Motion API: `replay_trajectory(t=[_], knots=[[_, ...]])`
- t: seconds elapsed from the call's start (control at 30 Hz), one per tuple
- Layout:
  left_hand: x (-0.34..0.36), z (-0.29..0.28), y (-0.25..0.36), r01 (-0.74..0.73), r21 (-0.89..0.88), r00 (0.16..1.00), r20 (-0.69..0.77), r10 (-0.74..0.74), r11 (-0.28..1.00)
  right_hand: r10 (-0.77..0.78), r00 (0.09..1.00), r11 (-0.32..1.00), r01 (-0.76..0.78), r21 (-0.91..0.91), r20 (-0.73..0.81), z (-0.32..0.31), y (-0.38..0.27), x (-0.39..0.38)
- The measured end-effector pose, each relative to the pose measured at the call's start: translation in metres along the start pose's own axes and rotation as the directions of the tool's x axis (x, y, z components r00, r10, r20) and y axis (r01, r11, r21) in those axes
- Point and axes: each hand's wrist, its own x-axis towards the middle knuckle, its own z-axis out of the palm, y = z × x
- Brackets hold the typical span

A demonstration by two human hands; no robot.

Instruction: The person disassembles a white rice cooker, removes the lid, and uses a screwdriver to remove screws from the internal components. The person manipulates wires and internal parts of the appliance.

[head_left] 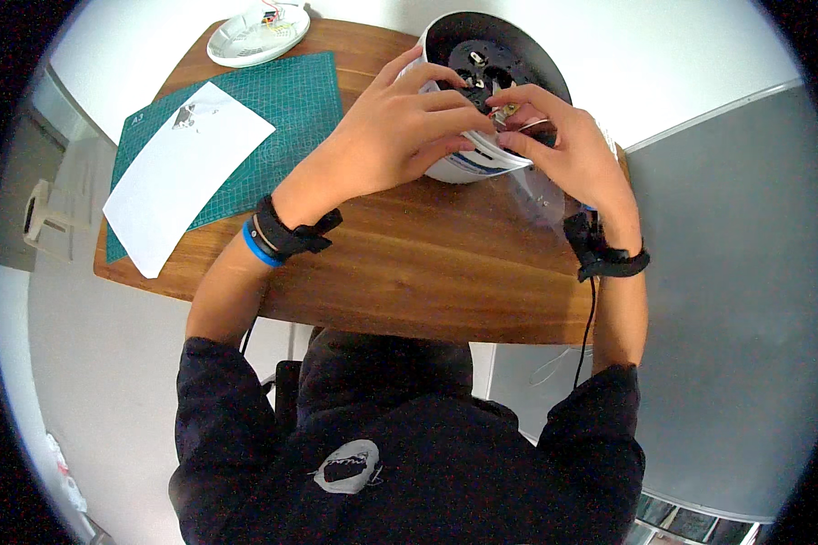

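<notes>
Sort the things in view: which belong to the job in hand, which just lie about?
Seemingly in hand:
white cylindrical plastic container at left hand and right hand;
round black part inside.

Apparently lying about:
rectangular green gridded mat;
white paper sheet;
shallow round white dish.

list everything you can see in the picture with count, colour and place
round tub: one, white, table's far right
round insert with metal pieces: one, black, inside tub
small part: one, mixed colours, by tub's rim, kind unclear
clear plastic film: one, transparent, tub's near right
shallow round dish: one, white, table's far left
thin wires: several, red and yellow, in dish
gridded cutting mat: one, green, table's left
printed paper sheet: one, white, mostly on mat
wooden table: one, brown, centre
flat panel: one, grey, right
narrow wristband: one, blue, left wrist
wrist straps: two, black, both wrists
left of the hands: one, tub's left rim
right of the hands: one, tub's near right rim
</notes>
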Motion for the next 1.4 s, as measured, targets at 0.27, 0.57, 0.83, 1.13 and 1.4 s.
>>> replay_trajectory(t=[0.27,0.57,0.83,1.13,1.4], knots=[[-0.002,0.008,0.009,0.086,0.111,0.996,0.007,-0.087,0.99,0.017,0.996,0.991,-0.005,-0.133,0.091,-0.005,-0.007,0.001],[-0.006,0.004,0.005,0.106,0.086,0.994,-0.049,-0.102,0.991,-0.075,0.983,0.994,0.087,-0.063,0.169,-0.005,-0.014,0.004],[-0.004,0.0,0.012,0.168,0.071,0.984,-0.063,-0.164,0.983,-0.107,0.993,0.993,0.103,0.061,0.049,0.015,0.009,0.002],[-0.004,0.0,0.012,0.155,0.035,0.988,-0.001,-0.155,0.987,-0.024,1.0,0.995,0.025,0.092,-0.019,0.017,0.006,-0.007],[-0.003,-0.016,0.018,0.188,0.011,0.972,0.144,-0.187,0.982,-0.208,0.963,0.966,0.175,-0.192,-0.169,0.035,0.008,-0.019]])
